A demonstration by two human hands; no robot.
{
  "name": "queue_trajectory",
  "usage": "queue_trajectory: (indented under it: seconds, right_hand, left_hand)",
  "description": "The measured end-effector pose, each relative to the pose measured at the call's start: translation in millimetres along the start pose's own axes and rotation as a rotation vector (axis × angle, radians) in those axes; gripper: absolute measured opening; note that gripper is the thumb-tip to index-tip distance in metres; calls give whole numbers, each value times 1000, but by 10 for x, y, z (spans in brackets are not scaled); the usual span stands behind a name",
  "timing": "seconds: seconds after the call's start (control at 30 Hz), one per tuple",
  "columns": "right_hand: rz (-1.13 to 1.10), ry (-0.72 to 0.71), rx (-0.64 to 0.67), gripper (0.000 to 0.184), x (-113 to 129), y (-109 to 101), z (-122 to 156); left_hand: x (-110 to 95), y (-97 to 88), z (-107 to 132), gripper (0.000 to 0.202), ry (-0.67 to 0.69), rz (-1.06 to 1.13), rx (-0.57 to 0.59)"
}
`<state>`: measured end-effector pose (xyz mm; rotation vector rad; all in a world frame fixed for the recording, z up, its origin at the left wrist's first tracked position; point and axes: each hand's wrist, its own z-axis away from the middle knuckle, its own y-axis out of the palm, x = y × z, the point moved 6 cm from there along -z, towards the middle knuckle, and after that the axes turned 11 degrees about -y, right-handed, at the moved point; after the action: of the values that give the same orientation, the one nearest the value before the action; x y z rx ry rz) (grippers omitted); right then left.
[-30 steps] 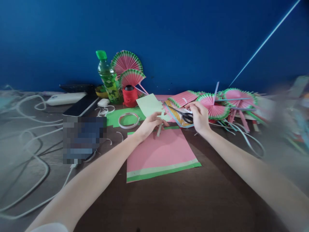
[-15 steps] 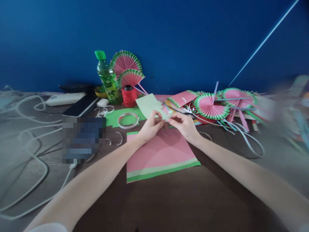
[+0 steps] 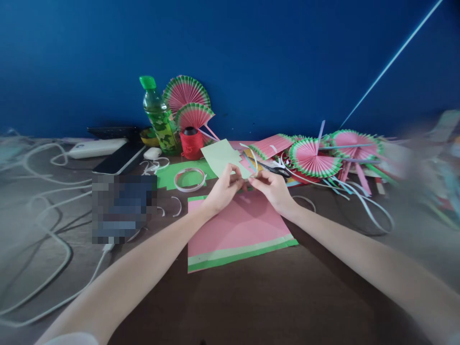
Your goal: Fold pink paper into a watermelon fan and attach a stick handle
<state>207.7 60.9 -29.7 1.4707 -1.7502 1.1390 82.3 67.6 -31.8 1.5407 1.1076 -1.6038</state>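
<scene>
Both hands meet over the far edge of a pink paper sheet (image 3: 233,225) with light and dark green bands along its near edge. My left hand (image 3: 225,189) is closed in a pinch, but I cannot make out what lies in its fingers. My right hand (image 3: 275,190) pinches a thin white strip (image 3: 254,155), which curls upward from its fingertips. Just beyond the hands lies a pale green paper sheet (image 3: 223,157) with a jagged right edge. To the left, a roll of tape (image 3: 205,181) rests on bright green paper (image 3: 167,177).
Scissors (image 3: 275,169) lie beyond my right hand, near folded pink-and-green paper fans (image 3: 314,158). A green bottle (image 3: 158,115) and a red thread spool (image 3: 192,144) stand at the back. At left are a blurred-out device (image 3: 124,208) and white cables (image 3: 68,249).
The white strip, bunched small at my fingertips before, now stands up as a longer curl above my right hand. The scissors show more clearly. Both hands stay nearly in place.
</scene>
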Motion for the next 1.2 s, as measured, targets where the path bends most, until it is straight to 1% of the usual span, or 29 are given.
queue_trajectory:
  seconds: [0.1, 0.27, 0.53, 0.73, 0.97, 1.2]
  right_hand:
    - [8, 3, -14, 19, -18, -6, 3]
    - [21, 5, -35, 25, -42, -28, 10]
    - [85, -26, -22, 29, -40, -22, 22]
    - [84, -29, 11, 29, -13, 1, 38]
    - [35, -2, 26, 27, -18, 17, 49]
    - [29, -5, 28, 28, -28, 11, 47]
  left_hand:
    - [-3, -30, -7, 6, 45, -56, -40]
    - [-16, -80, 3, 13, 46, -258, -151]
    - [-89, -100, 19, 8, 62, -386, -241]
    - [-76, -125, 13, 11, 24, -376, -262]
    - [-66, -136, 4, 14, 40, -384, -259]
    - [-78, -131, 6, 14, 54, -402, -263]
